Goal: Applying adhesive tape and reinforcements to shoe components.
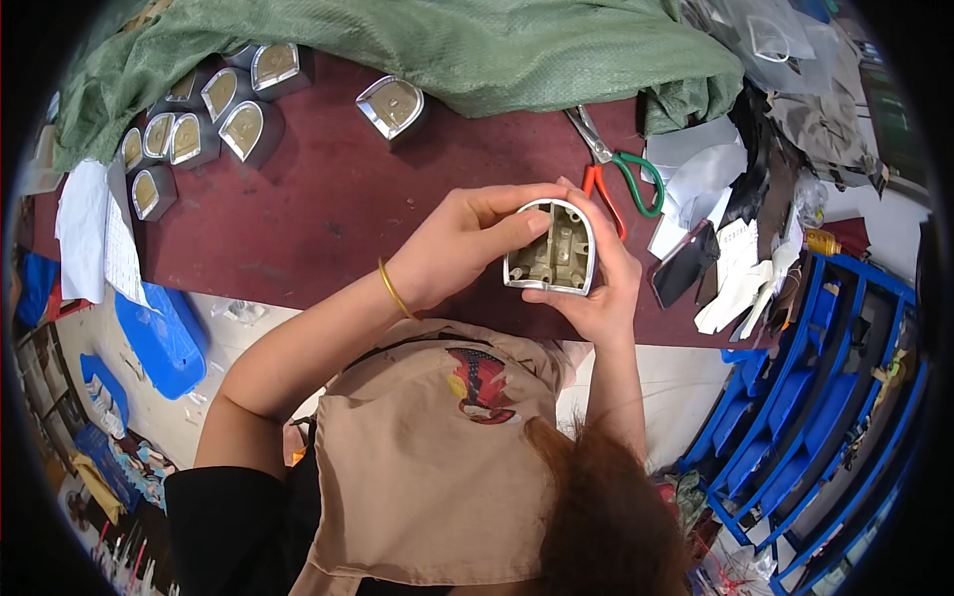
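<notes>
Above the front edge of the table, I hold a D-shaped metal housing with a bright rim. Its hollow inside faces up, showing ribs and small posts. My left hand, with a gold bangle at the wrist, grips the housing from the left, its thumb over the rim. Around the right side wraps my right hand, its thumb at the lower edge. Farther back, a similar grey housing stands alone on the dark red table. Several more like it are grouped at the back left.
Scissors with a green loop and a red handle lie right of my hands. Beyond them are papers and a dark phone. Green woven sheeting covers the back edge. A blue rack stands at right, a blue bin at left.
</notes>
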The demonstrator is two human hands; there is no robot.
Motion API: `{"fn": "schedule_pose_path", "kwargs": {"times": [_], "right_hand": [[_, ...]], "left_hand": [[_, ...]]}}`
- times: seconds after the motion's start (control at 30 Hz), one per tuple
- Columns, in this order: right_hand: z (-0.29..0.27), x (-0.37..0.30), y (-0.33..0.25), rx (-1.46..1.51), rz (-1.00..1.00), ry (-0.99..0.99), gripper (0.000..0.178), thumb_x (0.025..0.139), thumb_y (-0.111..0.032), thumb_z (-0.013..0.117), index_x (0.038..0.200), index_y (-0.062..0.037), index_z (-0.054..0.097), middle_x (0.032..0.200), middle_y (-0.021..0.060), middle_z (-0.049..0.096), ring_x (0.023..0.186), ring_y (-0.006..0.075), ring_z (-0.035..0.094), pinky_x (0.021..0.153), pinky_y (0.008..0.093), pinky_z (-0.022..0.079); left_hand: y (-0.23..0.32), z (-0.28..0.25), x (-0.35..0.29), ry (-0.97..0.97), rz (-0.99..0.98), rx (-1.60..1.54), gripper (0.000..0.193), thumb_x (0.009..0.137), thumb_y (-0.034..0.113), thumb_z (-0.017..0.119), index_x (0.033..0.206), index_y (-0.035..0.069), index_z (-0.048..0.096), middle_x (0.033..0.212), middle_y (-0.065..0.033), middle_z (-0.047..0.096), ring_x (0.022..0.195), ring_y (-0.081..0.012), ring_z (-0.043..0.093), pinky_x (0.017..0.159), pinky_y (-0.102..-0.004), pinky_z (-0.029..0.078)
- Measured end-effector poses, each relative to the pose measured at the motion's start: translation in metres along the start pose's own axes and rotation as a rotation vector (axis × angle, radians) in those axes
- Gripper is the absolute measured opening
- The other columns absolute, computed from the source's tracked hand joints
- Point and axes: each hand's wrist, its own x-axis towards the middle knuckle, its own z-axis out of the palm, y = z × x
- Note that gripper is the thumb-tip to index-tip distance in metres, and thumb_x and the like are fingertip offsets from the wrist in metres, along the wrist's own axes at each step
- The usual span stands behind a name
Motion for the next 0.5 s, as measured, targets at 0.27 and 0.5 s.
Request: {"fn": "schedule_pose_path", "kwargs": {"times": [0.27, 0.5], "right_hand": [[0.011, 0.004, -0.002, 0.090, 0.075, 0.047, 0.088, 0.060, -0.008, 0.086, 0.135, 0.0053, 0.042, 0.128, 0.0132, 0.056, 0.111, 0.0195, 0.058, 0.096, 0.0324, 0.046], [0.007, 0.006, -0.006, -0.004, 0.095, -0.010, 0.086, 0.062, -0.014, 0.087, 0.135, 0.0018, 0.045, 0.125, 0.0113, 0.059, 0.112, 0.0195, 0.058, 0.095, 0.0331, 0.047]], "left_hand": [[-0.025, 0.006, -0.001, 0.086, 0.330, 0.290, 0.050, 0.095, 0.020, 0.052, 0.139, 0.001, 0.038, 0.128, -0.0081, 0.053, 0.117, -0.0160, 0.050, 0.099, -0.0318, 0.040], [-0.008, -0.007, 0.005, 0.048, 0.158, 0.135, 0.040, 0.102, 0.023, 0.042, 0.134, 0.000, 0.047, 0.117, -0.0069, 0.062, 0.110, -0.0129, 0.054, 0.096, -0.0287, 0.043]]}}
